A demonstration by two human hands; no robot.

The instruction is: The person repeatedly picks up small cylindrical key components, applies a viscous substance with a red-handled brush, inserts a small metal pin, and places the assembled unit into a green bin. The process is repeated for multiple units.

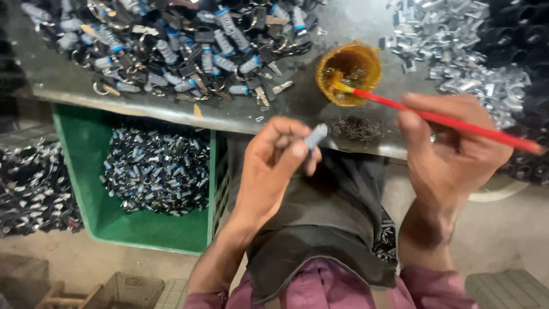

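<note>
My left hand (277,157) pinches a small grey metal sleeve (315,137) between thumb and fingers, held up just below the table edge. My right hand (452,146) grips a red-handled brush (440,119). Its bristle end rests inside a small amber cup (349,71) of sticky yellowish liquid on the grey table (320,109). The sleeve sits a short way below and left of the cup.
A heap of black and silver key-like parts with rings (171,46) covers the table's left. Shiny metal sleeves (457,51) pile at the right. A green crate (86,171) of finished pieces stands below left. Tiny dark pins (355,127) lie near the table edge.
</note>
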